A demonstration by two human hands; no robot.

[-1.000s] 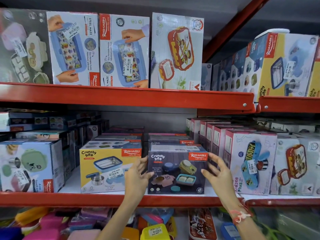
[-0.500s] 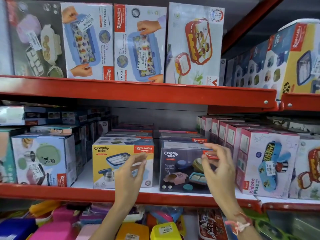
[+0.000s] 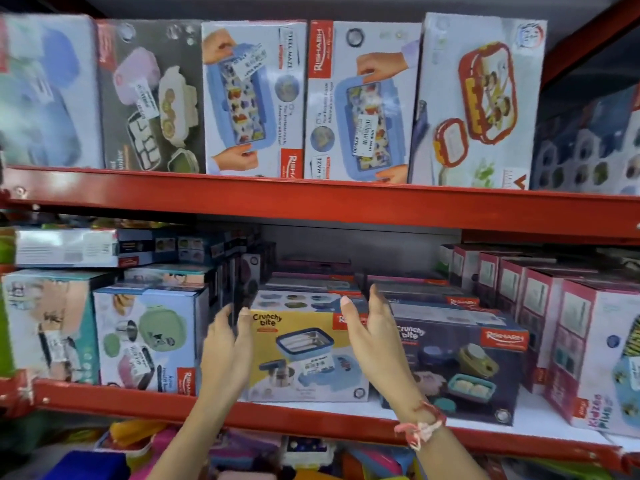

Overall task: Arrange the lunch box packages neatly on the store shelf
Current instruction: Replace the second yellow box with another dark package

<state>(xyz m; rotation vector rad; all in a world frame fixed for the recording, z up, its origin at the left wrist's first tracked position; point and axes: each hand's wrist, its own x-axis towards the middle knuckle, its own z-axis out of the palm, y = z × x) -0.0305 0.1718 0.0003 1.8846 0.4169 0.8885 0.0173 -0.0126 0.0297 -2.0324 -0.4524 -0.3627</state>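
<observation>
A yellow "Crunchy bite" lunch box package [image 3: 304, 351] stands at the front of the middle shelf [image 3: 311, 424]. My left hand [image 3: 227, 344] is raised at its left edge, fingers apart, and my right hand [image 3: 372, 336] at its right edge, palm turned inward. Both hands flank the box; whether they touch it is unclear. A dark blue "Crunchy bite" package [image 3: 460, 362] sits right beside it, free of both hands. More flat boxes are stacked behind the two.
The upper shelf [image 3: 311, 202] carries a row of upright lunch box packages. A green-print package [image 3: 149, 337] stands left of the yellow one, pink-edged "Kidzee Plus" boxes [image 3: 595, 358] to the right. Loose coloured plastic containers [image 3: 138, 445] fill the level below.
Both hands left the dark blue package and shifted left to either side of the yellow one. The camera view swung left and closer.
</observation>
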